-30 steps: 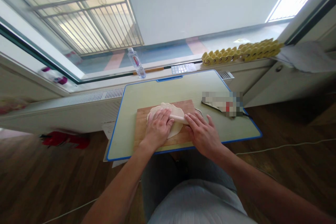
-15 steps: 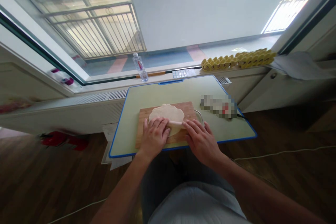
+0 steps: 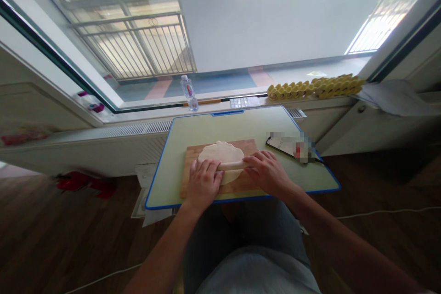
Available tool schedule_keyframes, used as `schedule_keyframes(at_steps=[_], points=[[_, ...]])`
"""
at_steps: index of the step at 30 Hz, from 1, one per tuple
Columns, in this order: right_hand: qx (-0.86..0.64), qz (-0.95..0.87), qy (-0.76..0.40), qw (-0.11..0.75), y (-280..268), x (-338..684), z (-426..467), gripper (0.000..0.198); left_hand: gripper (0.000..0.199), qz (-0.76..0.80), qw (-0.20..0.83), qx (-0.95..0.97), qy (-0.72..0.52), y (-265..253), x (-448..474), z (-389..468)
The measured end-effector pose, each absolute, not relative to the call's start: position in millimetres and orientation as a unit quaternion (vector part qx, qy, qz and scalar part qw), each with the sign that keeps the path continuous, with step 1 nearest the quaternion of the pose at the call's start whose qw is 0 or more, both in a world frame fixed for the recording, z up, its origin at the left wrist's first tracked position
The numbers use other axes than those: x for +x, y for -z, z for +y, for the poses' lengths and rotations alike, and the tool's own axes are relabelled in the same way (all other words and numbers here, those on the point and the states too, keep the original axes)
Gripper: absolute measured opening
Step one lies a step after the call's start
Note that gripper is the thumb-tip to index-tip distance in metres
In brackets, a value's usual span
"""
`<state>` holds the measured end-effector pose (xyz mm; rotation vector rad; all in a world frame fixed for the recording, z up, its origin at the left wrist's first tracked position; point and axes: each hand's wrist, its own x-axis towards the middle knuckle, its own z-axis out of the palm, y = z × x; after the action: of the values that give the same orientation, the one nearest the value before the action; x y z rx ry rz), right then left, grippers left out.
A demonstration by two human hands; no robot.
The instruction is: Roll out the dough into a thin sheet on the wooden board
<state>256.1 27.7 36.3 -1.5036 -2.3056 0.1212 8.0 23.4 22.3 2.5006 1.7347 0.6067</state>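
A pale, flat sheet of dough (image 3: 220,150) with an uneven edge lies on a wooden cutting board (image 3: 191,156). Across its nearer half runs a light-coloured rolling pin (image 3: 231,165). My left hand (image 3: 203,183) is laid over the pin's left end, fingers bent on it, palm facing down. At the other end, my right hand (image 3: 268,172) grips the pin with fingers drawn together. Both ends of the pin are hidden by the hands. Part of the dough shows on the near side of the pin.
The board rests on a small blue-edged table (image 3: 182,128). A phone (image 3: 289,148), partly pixelated, lies on its right side. Along the windowsill stand a plastic bottle (image 3: 189,94) and a yellow wavy object (image 3: 315,88). A red object (image 3: 84,183) is on the floor at left.
My right hand has shifted its hold, from fingers stretched along the pin's end to fingers closed round it. My left hand stays on the pin. The view has tilted up slightly.
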Motion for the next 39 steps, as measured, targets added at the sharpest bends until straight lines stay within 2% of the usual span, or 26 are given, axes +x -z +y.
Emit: schedule_keyframes(at_steps=[5, 10, 17, 23, 30, 34, 39], points=[[-0.574, -0.802, -0.057, 0.158, -35.0, 257.7, -1.4, 0.016, 0.036, 0.553, 0.059, 0.808, -0.194, -22.6, 14.1, 33.6], [-0.601, -0.779, -0.076, 0.165, -29.4, 243.6, -32.5, 0.015, 0.044, 0.561, 0.072, 0.806, -0.174, -15.1, 26.2, 57.9], [-0.617, -0.759, -0.069, 0.197, -26.5, 246.3, -35.4, 0.023, 0.053, 0.539, 0.02, 0.833, -0.121, -10.7, 50.8, 83.1], [-0.617, -0.758, -0.04, 0.209, -11.7, 261.6, -32.8, 0.036, 0.053, 0.522, 0.021, 0.848, -0.089, -17.6, 72.8, 103.3], [-0.618, -0.751, -0.021, 0.231, -3.5, 275.6, -21.0, 0.025, 0.052, 0.513, 0.037, 0.853, -0.092, -14.2, 94.5, 125.4], [-0.611, -0.757, -0.032, 0.229, -5.7, 284.1, -7.8, 0.021, 0.052, 0.539, 0.085, 0.83, -0.121, -14.6, 71.5, 137.0], [-0.635, -0.743, -0.01, 0.211, -18.5, 289.5, 39.0, 0.022, 0.046, 0.639, 0.062, 0.746, -0.18, -13.9, 7.5, 144.3]])
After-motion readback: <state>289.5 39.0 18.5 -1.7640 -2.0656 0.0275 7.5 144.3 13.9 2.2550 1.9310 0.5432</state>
